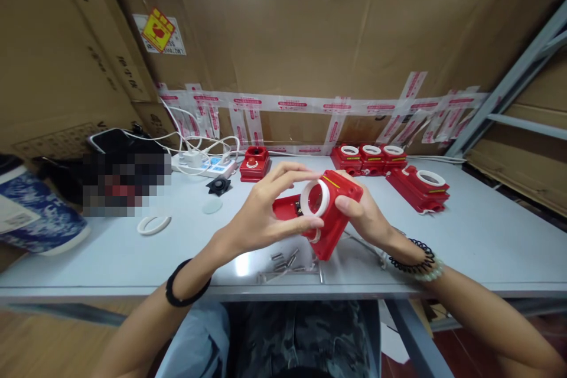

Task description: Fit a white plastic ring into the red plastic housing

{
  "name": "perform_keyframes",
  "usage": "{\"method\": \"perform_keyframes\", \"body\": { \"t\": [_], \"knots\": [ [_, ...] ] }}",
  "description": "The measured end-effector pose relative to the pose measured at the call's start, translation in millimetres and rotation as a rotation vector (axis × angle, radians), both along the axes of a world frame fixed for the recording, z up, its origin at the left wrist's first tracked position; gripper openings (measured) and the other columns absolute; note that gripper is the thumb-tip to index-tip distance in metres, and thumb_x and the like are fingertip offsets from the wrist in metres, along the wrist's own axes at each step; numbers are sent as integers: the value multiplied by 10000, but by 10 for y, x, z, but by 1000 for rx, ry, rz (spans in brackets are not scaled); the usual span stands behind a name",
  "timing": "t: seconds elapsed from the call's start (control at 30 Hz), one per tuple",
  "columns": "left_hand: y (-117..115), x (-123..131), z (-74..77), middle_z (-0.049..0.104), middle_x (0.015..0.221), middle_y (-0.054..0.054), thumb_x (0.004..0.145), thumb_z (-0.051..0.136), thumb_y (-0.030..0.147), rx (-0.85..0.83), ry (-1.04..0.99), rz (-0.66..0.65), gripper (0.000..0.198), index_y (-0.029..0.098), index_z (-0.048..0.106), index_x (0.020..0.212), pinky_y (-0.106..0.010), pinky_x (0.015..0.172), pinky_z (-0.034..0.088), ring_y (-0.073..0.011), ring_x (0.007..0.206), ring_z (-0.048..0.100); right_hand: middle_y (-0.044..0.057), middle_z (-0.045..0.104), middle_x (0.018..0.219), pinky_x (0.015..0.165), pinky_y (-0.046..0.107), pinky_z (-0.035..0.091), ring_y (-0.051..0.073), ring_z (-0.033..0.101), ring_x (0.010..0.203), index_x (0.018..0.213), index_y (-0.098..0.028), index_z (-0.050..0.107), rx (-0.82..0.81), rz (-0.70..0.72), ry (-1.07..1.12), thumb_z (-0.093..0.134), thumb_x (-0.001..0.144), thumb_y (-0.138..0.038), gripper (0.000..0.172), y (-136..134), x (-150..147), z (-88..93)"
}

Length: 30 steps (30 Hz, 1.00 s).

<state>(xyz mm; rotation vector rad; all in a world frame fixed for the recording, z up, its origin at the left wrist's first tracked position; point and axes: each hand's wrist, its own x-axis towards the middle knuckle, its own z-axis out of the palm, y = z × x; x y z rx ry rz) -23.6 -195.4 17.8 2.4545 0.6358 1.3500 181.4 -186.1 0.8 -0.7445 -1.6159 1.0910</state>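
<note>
Lap: camo-print trousers (310,336) at bottom of view, under the table edge (133,283).
Wrists: black band (183,292) on left wrist; black coil tie plus pale bead bracelet (419,263) on right.
Screws: small heap of metal screws (287,263) on the tabletop, just below the hands, near the front edge.
Left hand: left hand (261,215) part-closed, thumb and fingertips pinched on the white ring (315,198), index stretched over its top.
Right hand: right hand (361,215) wrapped round the far side of the red housing (332,212), thumb on its face; firm hold, held up off the table, tilted toward the person.
Ring vs housing: ring sits at the round opening on the housing's front; whether fully seated, can't tell.
Doing it well (judgement): keep the housing steady w/ right hand, press the ring evenly all round so it goes in square, not cocked; keep fingertips on the rim, not across the opening.
Mid table, left: loose white ring (153,224) lying flat, pale disc (212,205) and small black part (218,185) beyond it; blue-white patterned bag (39,212) at far left.
Far table: single red unit w/ button (254,163), power strip (204,163) w/ white cables, row of red units w/ white rings (370,156), another (419,188) lying at right.
Back: taped cardboard wall (310,41).
</note>
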Motion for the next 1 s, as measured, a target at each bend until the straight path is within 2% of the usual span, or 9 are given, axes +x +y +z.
{"method": "perform_keyframes", "body": {
  "t": [0.07, 0.17, 0.33, 0.53, 0.6, 0.67, 0.77, 0.87, 1.0],
  "knots": [
    [-4, 5, 0, 625, 1194, -98, 787, 753, 345, 25, 18, 4, 517, 227, 587, 1262, -397, 979, 507, -229, 1113, 598, -9, 536, 752, 575, 255, 435, 120, 483, 652, 894, -192, 550, 33, -16, -17, 705, 681, -610, 494, -9, -2, 5],
    [5, -36, 19, 607, 1233, -102, 822, 720, 270, 63, 84, -59, 494, 238, 571, 1292, -397, 999, 498, -229, 1150, 587, -14, 540, 754, 588, 250, 446, 113, 489, 655, 892, -195, 548, 28, 8, 0, 723, 681, -572, 467, -18, -3, 13],
    [21, -96, 47, 611, 1254, -105, 862, 667, 183, 120, 157, -149, 476, 275, 559, 1317, -402, 988, 509, -231, 1165, 585, -5, 580, 757, 623, 276, 474, 134, 555, 671, 863, -186, 547, -71, 79, 11, 718, 691, -547, 435, -10, -6, -15],
    [11, -96, 33, 605, 1319, -89, 913, 562, 95, 189, 203, -188, 432, 273, 565, 1306, -426, 1071, 462, -221, 1277, 525, 41, 663, 781, 681, 331, 514, 188, 634, 729, 873, -158, 612, -192, 178, 52, 589, 807, -538, 386, 2, 5, -93],
    [13, -100, 29, 566, 1377, -88, 912, 563, 100, 185, 207, -197, 473, 278, 525, 1349, -453, 1106, 426, -236, 1339, 468, 49, 676, 793, 686, 337, 520, 197, 644, 743, 886, -161, 623, -195, 200, 66, 568, 822, -536, 384, -2, 6, -87],
    [16, -95, 25, 517, 1426, -110, 875, 649, 181, 164, 166, -184, 570, 270, 460, 1406, -480, 1120, 401, -269, 1364, 436, 43, 668, 788, 686, 333, 520, 192, 636, 743, 872, -171, 611, -169, 161, 74, 596, 804, -539, 374, -6, 2, -64],
    [17, -58, 10, 546, 1375, -138, 780, 764, 325, 92, 54, -76, 678, 247, 476, 1389, -464, 1072, 450, -284, 1283, 512, 12, 611, 734, 632, 299, 496, 162, 589, 690, 833, -187, 565, -120, 64, 71, 669, 742, -557, 395, -6, -8, -27],
    [16, -20, -6, 629, 1229, -118, 784, 758, 335, 51, 30, 12, 551, 222, 563, 1287, -418, 995, 512, -241, 1143, 603, -12, 569, 726, 575, 263, 444, 126, 531, 639, 843, -191, 539, -84, 27, 74, 718, 690, -555, 434, -3, -13, -16],
    [16, -53, 8, 611, 1246, -119, 845, 696, 243, 111, 114, -92, 436, 222, 579, 1264, -389, 981, 524, -226, 1153, 604, 9, 601, 748, 587, 269, 444, 135, 549, 655, 842, -178, 547, -104, 89, 51, 683, 725, -541, 405, -3, -4, -46]
  ]
}}
